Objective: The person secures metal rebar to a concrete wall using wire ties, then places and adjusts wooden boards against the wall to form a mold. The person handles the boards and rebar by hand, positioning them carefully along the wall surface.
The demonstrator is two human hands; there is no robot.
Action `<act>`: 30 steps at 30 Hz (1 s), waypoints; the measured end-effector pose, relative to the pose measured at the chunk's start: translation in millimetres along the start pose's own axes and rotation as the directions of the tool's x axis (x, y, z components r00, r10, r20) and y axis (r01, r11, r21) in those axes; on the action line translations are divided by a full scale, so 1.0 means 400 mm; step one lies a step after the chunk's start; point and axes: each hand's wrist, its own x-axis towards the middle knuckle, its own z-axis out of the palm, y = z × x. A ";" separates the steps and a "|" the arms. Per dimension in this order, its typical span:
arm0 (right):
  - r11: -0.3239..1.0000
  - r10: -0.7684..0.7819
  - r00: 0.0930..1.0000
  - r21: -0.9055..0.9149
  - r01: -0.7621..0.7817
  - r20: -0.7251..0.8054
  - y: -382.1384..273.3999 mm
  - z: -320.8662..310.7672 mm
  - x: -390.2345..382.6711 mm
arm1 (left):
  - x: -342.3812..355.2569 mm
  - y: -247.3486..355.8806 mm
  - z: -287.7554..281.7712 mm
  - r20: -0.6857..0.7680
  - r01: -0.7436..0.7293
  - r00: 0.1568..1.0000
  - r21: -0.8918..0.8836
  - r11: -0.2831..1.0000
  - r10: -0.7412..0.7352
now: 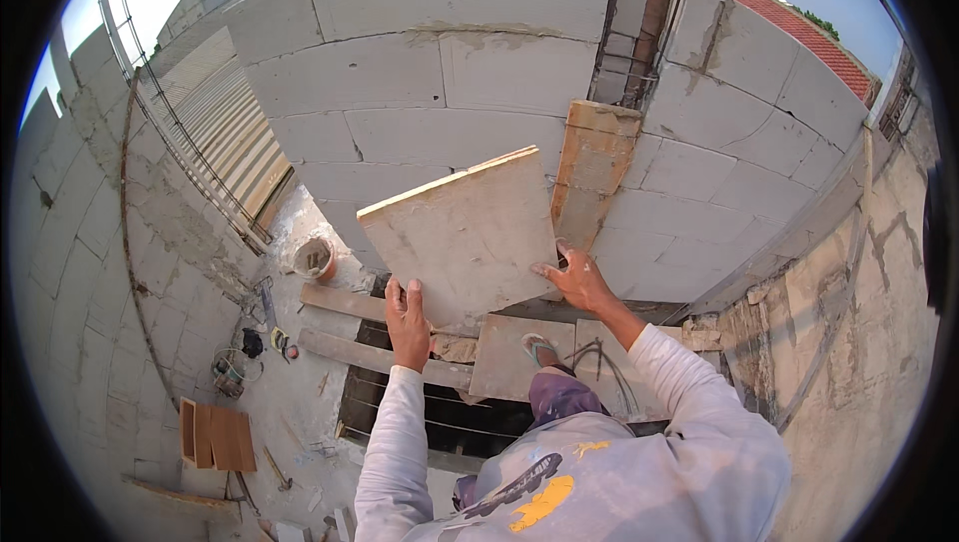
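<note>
A flat, roughly square plywood board (465, 242), dusty grey with a pale cut edge along its top, is held up in front of me at a slant. My left hand (408, 322) grips its lower left edge, thumb and fingers showing at the rim. At the right edge my right hand (577, 280) holds the board near its lower corner, fingers partly behind it. Just beyond the right hand, a wooden form board (594, 167) stands against the block wall below a steel rebar column (639, 32).
A grey block wall (400, 77) rises ahead. Planks (380, 347) and panels (519, 357) bridge a dark opening (470, 427) at my feet; one sandalled foot (539, 349) rests there. A bucket (315, 258), a hammer (277, 469) and brown hollow blocks (220, 437) lie to the left.
</note>
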 end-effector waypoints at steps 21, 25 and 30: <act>0.995 0.104 0.629 0.077 -0.070 -0.770 0.237 -0.665 0.557 | 0.753 0.247 0.936 0.219 -0.350 0.923 0.135 0.927 0.316; 0.994 0.069 0.556 0.007 -0.113 -0.829 0.243 -0.652 0.558 | 0.741 0.239 0.935 0.237 -0.353 0.921 0.182 0.918 0.308; 0.995 0.094 0.640 0.057 -0.078 -0.763 0.222 -0.665 0.556 | 0.752 0.231 0.921 0.294 -0.329 0.919 0.211 0.920 0.261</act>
